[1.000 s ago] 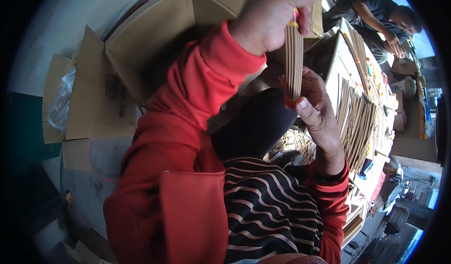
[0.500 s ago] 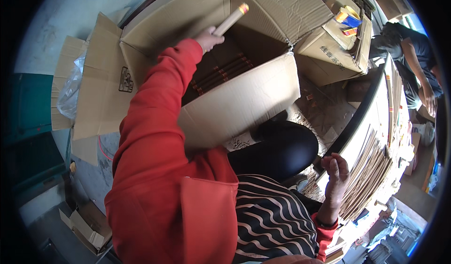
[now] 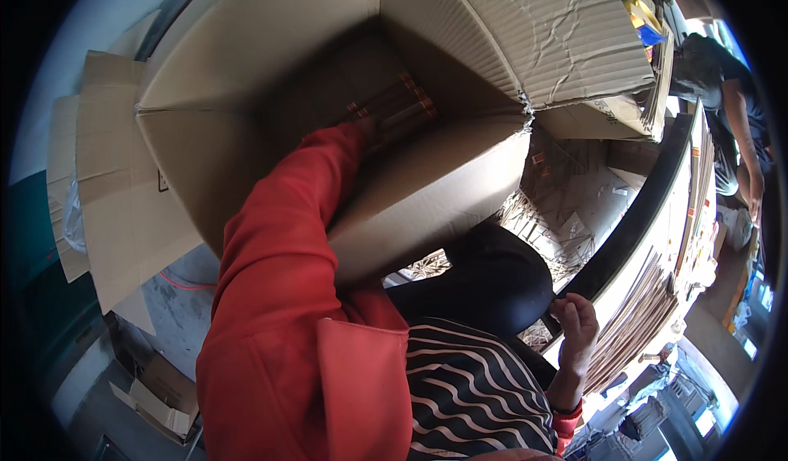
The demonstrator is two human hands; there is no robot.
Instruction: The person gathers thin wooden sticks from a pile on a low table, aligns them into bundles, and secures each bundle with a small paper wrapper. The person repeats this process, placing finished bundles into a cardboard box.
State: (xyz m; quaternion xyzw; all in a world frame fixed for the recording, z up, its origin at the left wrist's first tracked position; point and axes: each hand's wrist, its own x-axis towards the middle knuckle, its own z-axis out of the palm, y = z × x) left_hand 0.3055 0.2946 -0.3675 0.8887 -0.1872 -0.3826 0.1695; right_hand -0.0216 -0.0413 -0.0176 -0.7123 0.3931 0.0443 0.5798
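My left arm, in a red sleeve, reaches down into a large open cardboard box point(image 3: 443, 190). Deep in its shadow, my left hand point(image 3: 368, 126) is closed round a slim brown tube-shaped pack point(image 3: 402, 119), its far end banded in red and yellow. Similar brown packs point(image 3: 386, 100) with red bands lie side by side on the box bottom around it. The fingertips are hard to see in the dark. My right hand point(image 3: 577, 323) is raised beside the table edge, fingers loosely bent and somewhat apart, with nothing visible in it.
Thin brown sticks point(image 3: 640, 321) lie in a heap on the table at right, behind its dark edge point(image 3: 648, 206). Another carton point(image 3: 607, 116) stands beyond the box. A co-worker point(image 3: 730, 100) is at the far right. A small open carton point(image 3: 160, 395) sits at lower left.
My left hand has gone from above the box down inside it with the tube-shaped pack. The box now appears larger and nearer in view. My right hand has barely moved.
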